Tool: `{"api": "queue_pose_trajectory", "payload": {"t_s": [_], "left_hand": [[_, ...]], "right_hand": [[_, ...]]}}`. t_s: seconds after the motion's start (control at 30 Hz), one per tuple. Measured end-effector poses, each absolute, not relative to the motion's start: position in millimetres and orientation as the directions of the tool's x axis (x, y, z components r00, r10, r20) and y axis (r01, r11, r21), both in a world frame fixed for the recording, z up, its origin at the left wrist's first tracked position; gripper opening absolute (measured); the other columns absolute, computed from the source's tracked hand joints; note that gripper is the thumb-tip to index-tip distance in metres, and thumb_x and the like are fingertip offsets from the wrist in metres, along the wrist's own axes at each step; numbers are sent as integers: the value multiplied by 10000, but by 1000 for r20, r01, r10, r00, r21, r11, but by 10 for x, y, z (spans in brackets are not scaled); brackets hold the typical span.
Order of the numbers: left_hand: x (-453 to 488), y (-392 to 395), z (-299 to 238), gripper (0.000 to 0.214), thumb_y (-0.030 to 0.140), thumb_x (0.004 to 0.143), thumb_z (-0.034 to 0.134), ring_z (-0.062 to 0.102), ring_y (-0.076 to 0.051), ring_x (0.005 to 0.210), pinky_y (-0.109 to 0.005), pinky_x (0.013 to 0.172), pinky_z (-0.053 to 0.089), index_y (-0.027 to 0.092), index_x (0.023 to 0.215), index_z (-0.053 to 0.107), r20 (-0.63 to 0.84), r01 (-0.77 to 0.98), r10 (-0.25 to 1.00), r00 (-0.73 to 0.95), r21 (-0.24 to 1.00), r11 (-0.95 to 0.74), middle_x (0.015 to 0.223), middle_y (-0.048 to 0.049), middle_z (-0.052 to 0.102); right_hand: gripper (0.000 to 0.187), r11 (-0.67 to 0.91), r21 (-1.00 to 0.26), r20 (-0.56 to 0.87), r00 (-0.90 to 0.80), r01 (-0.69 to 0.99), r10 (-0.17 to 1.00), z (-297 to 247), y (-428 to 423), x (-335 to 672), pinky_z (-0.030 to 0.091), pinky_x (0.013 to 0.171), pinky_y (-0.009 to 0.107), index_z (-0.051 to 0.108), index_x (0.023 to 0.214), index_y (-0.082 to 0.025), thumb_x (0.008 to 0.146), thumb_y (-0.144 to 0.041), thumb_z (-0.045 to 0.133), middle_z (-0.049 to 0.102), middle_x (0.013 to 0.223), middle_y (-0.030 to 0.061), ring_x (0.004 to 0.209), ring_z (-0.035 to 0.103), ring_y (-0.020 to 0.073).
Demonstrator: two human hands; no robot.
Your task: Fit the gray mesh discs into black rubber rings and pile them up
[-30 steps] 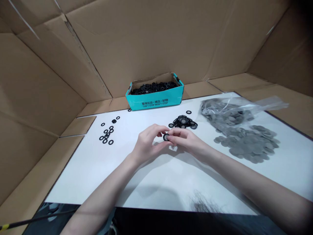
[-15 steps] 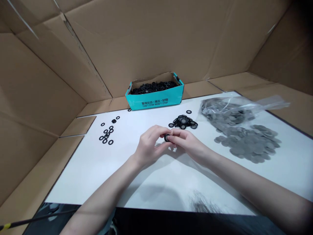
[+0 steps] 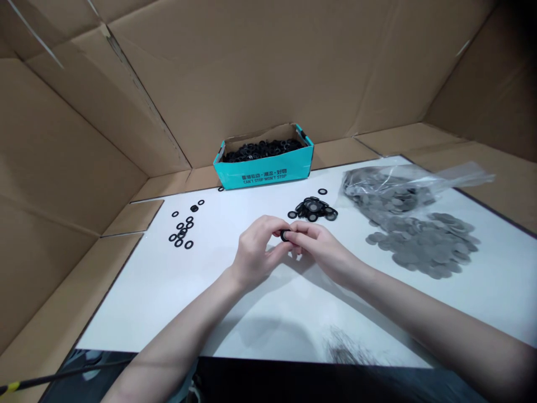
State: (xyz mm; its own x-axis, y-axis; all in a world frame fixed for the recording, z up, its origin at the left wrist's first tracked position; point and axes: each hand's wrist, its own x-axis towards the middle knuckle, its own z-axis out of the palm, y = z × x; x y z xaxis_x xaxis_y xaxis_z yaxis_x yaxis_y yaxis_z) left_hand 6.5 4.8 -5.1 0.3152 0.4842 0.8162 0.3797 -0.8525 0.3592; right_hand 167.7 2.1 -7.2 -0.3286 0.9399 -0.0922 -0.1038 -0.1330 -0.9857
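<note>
Over the middle of the white tabletop, my left hand (image 3: pixel 259 244) and my right hand (image 3: pixel 312 239) meet at the fingertips. Between them is a small black ring (image 3: pixel 284 235), pinched by the left thumb and fingers from one side and by the right thumb and index finger from the other. The right fingertips cover part of the ring, so its centre is mostly hidden. Just beyond the hands lies a pile of black rings with grey mesh-like discs in them (image 3: pixel 312 207). Loose black rings (image 3: pixel 181 230) are scattered to the left.
A teal box (image 3: pixel 268 174) full of black rings stands at the back against the cardboard wall (image 3: pixel 268 73). To the right, grey discs (image 3: pixel 432 246) lie heaped before a clear plastic bag (image 3: pixel 390 187) holding more discs. Cardboard encloses the white table (image 3: pixel 159 302).
The right thumb and index finger have shifted slightly over the ring, covering more of its centre. Both hands stay in nearly the same place. The whole view has moved very slightly.
</note>
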Motion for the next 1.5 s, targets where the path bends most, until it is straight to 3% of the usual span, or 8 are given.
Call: {"api": "queue_pose_trajectory", "payload": {"t_s": [0.23,0.6,0.97,1.1,1.27,1.5], "left_hand": [[45,59,-50,277,161,874,643,653,-177,918,-313,791,548,216,1129,550,804,419,465,371,302,-856,1011,-56,692],[66,21,-35,244,120,839,640,631,-157,825,-283,721,525,216,1048,559,784,444,531,321,370,-816,934,-28,677],[80,31,-74,268,98,856,632,611,-143,789,-264,712,528,218,1084,556,842,397,438,316,302,-867,894,-24,643],[45,12,-21,268,186,857,678,639,-142,835,-264,747,549,211,1097,561,766,306,549,334,463,-832,964,-38,655],[16,2,32,157,202,950,539,643,-129,820,-268,776,535,198,1107,547,585,203,775,240,750,-629,882,-25,633],[29,32,13,220,224,944,551,569,-112,768,-250,752,472,220,1153,484,492,145,808,323,818,-556,828,11,573]], "right_hand": [[354,-146,-971,-72,-350,-189,934,-89,17,1667,362,594,252,616,768,-180,711,-508,738,528,705,-32,615,445,93],[351,-170,-963,-79,-384,-209,920,-81,1,1647,369,608,260,622,776,-187,713,-511,738,517,701,-30,634,443,104],[307,-96,-978,-29,-338,-185,941,-96,-24,1639,398,622,270,626,805,-190,747,-481,702,538,718,-19,642,464,112],[263,28,-994,58,-284,-107,957,-83,-6,1653,423,638,283,616,801,-195,782,-455,654,575,761,1,689,517,137],[177,232,-968,208,-212,95,955,-56,12,1690,436,657,295,584,773,-196,819,-365,606,593,777,14,730,557,154],[128,382,-895,333,-223,231,916,-99,13,1702,429,652,290,590,748,-195,837,-286,568,603,751,12,728,565,150]]}}
